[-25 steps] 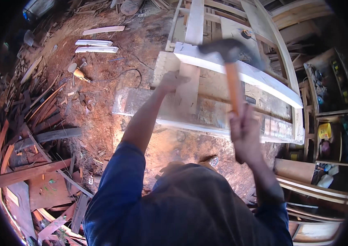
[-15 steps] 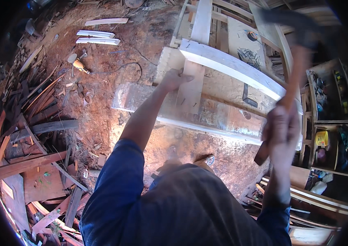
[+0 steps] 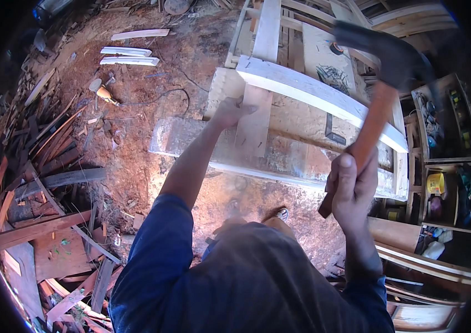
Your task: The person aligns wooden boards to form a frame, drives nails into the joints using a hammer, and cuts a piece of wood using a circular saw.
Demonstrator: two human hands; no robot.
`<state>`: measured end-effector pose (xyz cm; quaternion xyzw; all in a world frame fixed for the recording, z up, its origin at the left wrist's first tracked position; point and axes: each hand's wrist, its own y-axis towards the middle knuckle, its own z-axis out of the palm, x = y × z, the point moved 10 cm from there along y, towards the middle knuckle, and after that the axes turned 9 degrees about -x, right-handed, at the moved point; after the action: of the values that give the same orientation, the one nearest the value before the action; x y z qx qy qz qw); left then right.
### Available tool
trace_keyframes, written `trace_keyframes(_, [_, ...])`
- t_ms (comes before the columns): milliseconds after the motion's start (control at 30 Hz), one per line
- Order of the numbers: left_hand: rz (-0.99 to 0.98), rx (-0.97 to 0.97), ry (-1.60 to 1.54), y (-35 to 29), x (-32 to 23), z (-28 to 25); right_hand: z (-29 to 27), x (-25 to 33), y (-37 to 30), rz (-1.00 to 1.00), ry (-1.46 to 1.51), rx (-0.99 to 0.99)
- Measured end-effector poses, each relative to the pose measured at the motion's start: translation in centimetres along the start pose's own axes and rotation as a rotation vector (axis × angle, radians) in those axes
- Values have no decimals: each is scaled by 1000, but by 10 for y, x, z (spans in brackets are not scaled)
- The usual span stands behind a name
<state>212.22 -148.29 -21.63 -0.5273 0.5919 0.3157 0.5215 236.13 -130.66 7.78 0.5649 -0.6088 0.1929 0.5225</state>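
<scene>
Left — heaped scrap wood [image 3: 41,230]; right — yellow container [image 3: 435,183].

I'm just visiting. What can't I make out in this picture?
All in the head view:
- Hammer handle: partly hidden by the right hand around it.
- Board: part of its left edge is covered by the left hand.
- Nails: too small and jumbled to count.
- Long pale plank: its far end is cut off by the upper edge.
</scene>
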Motion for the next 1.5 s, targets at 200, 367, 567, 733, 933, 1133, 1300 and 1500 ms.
trace_keyframes(200, [37, 15, 12, -1, -15, 15, 58, -122, -71, 46, -396, 359])
trace_keyframes(367, [30, -87, 139, 0, -4, 7, 10, -150, -70, 160, -352, 314])
trace_keyframes(567, [191, -334, 300, -22, -30, 18, -89, -225, -41, -16, -631, 246])
trace_keyframes(733, [228, -460, 422, -24, -33, 22, -111, -296, 19, -137, -747, 408])
trace_keyframes(933, [-161, -536, 572, -78, -31, 9, -108, -340, 85, -314, -666, 444])
trace_keyframes(1133, [167, -761, 781, -140, -100, 48, -149, -323, 210, -447, -522, 359])
trace_keyframes(1300, [150, -762, 973, -105, -126, 125, -100, -411, 277, 0, -631, 806])
trace_keyframes(1500, [-133, -722, 1147, -47, -67, 142, -127, -391, 253, 58, -680, 967])
